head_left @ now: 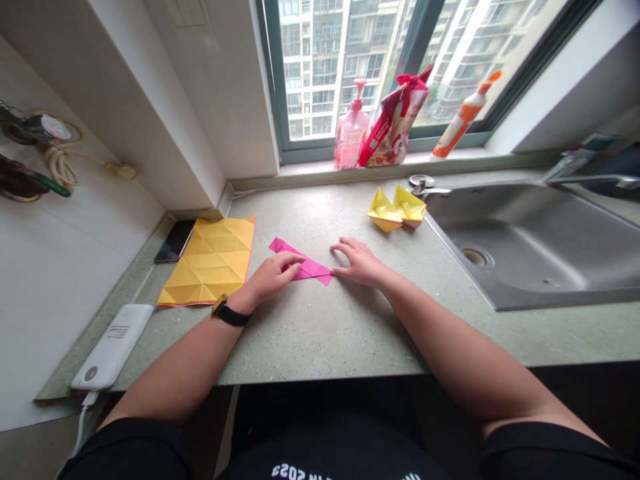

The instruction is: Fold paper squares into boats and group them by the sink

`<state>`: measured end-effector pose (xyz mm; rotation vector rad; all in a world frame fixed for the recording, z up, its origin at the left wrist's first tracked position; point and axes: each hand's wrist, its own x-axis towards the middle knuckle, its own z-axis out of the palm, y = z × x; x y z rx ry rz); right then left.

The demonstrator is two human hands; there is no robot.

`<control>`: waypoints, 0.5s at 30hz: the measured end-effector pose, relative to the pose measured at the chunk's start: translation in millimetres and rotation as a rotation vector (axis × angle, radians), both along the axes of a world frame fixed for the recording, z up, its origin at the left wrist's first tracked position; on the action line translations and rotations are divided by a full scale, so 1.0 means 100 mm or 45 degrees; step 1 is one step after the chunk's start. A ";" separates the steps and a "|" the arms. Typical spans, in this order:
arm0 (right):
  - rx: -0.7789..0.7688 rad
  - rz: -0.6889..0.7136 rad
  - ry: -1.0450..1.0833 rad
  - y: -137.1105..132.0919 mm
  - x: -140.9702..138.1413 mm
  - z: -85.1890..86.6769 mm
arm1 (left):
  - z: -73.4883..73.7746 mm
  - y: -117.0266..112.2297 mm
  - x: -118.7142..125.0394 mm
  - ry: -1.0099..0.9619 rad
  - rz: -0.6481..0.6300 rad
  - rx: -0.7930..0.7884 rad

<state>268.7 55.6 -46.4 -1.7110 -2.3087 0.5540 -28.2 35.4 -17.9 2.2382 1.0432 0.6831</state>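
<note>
On the counter (325, 340), pink paper (316, 269) was held down by the curled left hand (271, 275), its pinch unclear; one tip was met by the spread right hand (363, 262); firm creasing seemed needed.

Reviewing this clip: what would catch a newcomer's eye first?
Probably the bright pink paper at the middle of the counter, with the left hand on it and the right hand at its right end. Next, the yellow folded paper shape by the sink's left edge, and the large creased yellow sheet left of the hands.
</note>
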 end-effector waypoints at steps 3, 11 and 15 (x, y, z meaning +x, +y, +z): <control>0.021 0.012 0.006 -0.02 0.00 0.00 | -0.06 -0.09 0.10 0.256 -0.216 0.413; 0.164 0.091 0.072 -0.03 0.02 -0.06 | -0.10 -0.33 0.37 0.637 -0.174 0.714; 0.271 0.216 0.209 -0.04 0.01 -0.07 | -0.10 -0.34 0.39 0.631 -0.144 0.692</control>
